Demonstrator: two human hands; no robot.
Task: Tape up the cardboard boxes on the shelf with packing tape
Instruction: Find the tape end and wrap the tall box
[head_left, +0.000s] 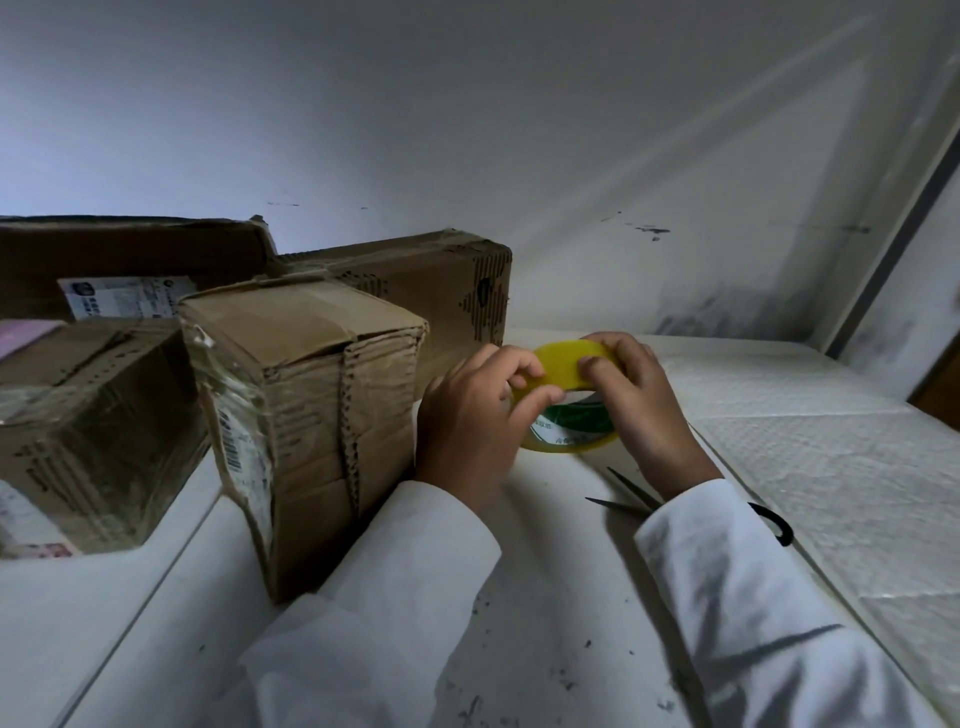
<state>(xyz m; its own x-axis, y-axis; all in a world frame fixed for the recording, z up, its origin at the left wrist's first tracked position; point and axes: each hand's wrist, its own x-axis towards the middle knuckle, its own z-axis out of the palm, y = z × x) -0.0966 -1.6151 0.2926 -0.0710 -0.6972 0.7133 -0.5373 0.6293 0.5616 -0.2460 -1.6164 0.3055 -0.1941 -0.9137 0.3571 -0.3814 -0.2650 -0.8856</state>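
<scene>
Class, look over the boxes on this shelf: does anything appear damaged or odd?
Yes. The nearest cardboard box is worn: its front edge is torn and ragged, and old clear tape is peeling and crinkled on its left side. Open scissors lie partly hidden under the right sleeve.

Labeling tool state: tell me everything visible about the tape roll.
The tape roll is yellow and glossy, with a green-and-white printed core. It is held tilted above the white shelf, right of the nearest box. The left hand and right hand both pinch its upper rim. No free end shows.
</scene>
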